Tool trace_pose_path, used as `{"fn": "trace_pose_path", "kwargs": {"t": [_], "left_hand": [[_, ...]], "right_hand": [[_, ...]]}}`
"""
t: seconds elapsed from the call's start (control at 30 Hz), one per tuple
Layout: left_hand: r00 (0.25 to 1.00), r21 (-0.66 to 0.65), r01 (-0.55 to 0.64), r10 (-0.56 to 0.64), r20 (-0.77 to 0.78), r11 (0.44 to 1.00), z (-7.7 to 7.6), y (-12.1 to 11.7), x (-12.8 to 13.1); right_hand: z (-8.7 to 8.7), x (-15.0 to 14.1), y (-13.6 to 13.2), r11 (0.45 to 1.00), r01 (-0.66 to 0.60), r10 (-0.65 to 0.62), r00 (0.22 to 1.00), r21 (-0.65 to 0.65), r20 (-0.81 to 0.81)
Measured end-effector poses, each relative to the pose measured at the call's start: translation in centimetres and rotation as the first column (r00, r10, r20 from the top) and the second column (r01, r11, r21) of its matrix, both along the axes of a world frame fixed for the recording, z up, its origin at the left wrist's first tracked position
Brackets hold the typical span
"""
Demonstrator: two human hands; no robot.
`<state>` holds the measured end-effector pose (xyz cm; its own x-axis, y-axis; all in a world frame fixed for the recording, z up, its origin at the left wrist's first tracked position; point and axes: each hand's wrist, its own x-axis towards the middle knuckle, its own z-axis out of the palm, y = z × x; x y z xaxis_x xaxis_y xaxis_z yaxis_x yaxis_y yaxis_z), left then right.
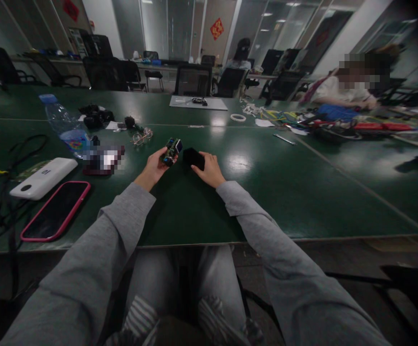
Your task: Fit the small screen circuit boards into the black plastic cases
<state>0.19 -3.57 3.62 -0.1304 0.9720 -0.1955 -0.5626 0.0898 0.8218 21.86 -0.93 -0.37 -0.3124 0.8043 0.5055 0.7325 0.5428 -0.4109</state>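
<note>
While the left hand (155, 168) pinches a small circuit module (172, 151) just above the tabletop (284, 192), right hand (209, 169) closed on a black block (193, 157); module looks light, stiff, fragile—best gripped by edges.

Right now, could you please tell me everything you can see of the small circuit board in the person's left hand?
The small circuit board is a green electronic module with a bluish rectangular part at its upper end and darker components along its body; finer detail is too small to tell. The left hand holds it lifted just above the green table, tilted, with fingers wrapped round its lower part. It sits close beside the black box under the right hand; whether they touch is unclear.
</note>
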Motion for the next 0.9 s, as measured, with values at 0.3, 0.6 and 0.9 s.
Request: {"fn": "trace_pose_path", "kwargs": {"t": [0.3,0.6,0.9], "left_hand": [[0.787,0.264,-0.127,0.259,-0.56,0.956,-1.7,0.1,-0.6],[0.609,0.262,-0.032,0.227,-0.761,0.965,-1.2,-1.0,-0.7],[0.61,0.232,-0.014,0.193,-0.769,0.973,-1.3,-1.1,-0.7]], "right_hand": [[0.1,0.1,0.0,0.995,-0.04,0.036,0.998,-0.088,-0.051],[0.4,15.0,1.2,0.937,0.348,-0.338,0.891,-0.02,-0.302],[2.5,35.7,-12.6,0.625,0.78,-0.734,0.583,-0.013,-0.348]]}}
